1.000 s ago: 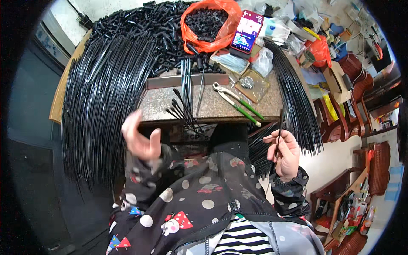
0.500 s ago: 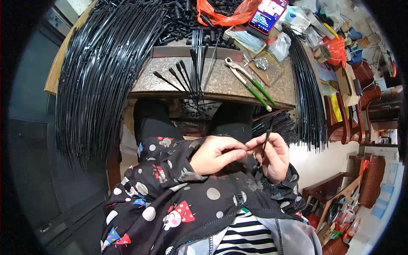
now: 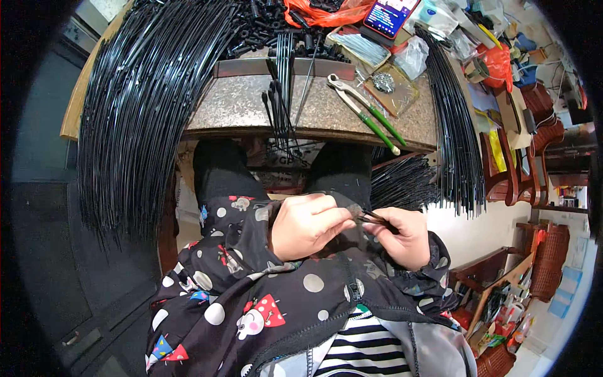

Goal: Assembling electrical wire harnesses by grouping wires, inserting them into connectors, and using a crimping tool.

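Note:
Over my lap, my left hand (image 3: 306,227) is closed in a pinch with its fingertips pointing toward the right hand. Whatever it holds is too small or hidden to make out. My right hand (image 3: 407,237) is closed on a thin dark rod (image 3: 375,218), whose tip points left toward the left fingertips. Part of that rod is covered by the fingers. Ahead of both hands, several thin black rods (image 3: 284,94) lean over the table's front edge, some with thicker dark ends.
Long bundles of black rods hang over the table (image 3: 239,103) at left (image 3: 147,138) and right (image 3: 453,132). Green-handled pliers (image 3: 367,113), a tray of small pins (image 3: 384,81), a phone (image 3: 389,19) and a heap of black parts (image 3: 264,28) lie on it.
The rod in my right hand has swung from near upright to pointing left, and that hand has turned. My left hand has shifted slightly left. The rods at the table edge fan out less.

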`<state>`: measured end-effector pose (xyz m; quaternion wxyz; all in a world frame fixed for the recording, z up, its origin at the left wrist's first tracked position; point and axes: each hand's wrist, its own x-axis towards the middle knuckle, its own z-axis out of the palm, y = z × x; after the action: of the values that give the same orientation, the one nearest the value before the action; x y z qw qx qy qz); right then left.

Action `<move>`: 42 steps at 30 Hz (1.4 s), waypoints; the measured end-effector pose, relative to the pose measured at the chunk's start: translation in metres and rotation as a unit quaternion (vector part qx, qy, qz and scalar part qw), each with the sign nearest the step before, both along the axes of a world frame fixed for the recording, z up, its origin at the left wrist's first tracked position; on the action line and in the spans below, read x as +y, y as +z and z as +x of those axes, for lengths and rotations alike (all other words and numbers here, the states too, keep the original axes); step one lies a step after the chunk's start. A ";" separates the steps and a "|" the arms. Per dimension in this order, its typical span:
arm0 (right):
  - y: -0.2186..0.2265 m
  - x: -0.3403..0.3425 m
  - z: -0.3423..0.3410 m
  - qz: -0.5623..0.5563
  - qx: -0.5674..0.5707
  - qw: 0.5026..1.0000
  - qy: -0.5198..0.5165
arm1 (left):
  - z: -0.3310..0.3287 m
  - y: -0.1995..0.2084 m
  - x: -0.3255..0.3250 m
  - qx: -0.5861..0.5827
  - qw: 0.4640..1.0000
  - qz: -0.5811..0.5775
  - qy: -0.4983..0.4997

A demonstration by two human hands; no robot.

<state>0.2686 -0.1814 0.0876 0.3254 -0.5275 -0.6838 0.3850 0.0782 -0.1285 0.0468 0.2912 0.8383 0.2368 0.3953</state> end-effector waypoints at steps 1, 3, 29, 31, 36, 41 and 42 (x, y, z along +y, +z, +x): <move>-0.001 0.000 -0.002 0.002 -0.009 1.000 -0.008 | -0.001 -0.001 0.000 0.001 1.000 0.000 0.000; -0.007 -0.001 -0.006 0.034 -0.023 0.999 -0.017 | -0.002 -0.004 0.000 -0.009 1.000 0.025 0.012; -0.013 -0.004 -0.014 0.211 -0.081 0.974 0.001 | -0.010 0.002 0.007 -0.060 0.994 0.065 0.069; -0.014 -0.005 -0.016 0.217 -0.079 0.973 -0.005 | -0.010 0.002 0.004 -0.066 0.992 0.066 0.081; -0.014 -0.005 -0.022 0.229 -0.066 0.970 -0.043 | -0.009 0.007 0.001 -0.083 0.989 0.070 0.105; -0.011 -0.006 -0.019 0.188 -0.018 0.979 -0.081 | -0.013 0.010 0.006 -0.060 0.993 0.002 0.101; -0.013 -0.008 -0.016 0.154 0.016 0.981 -0.113 | -0.015 0.009 0.007 -0.029 0.991 -0.088 0.098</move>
<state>0.2525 -0.1890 0.0743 0.4553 -0.5386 -0.6656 0.2442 0.0635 -0.1212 0.0560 0.3309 0.7701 0.3430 0.4240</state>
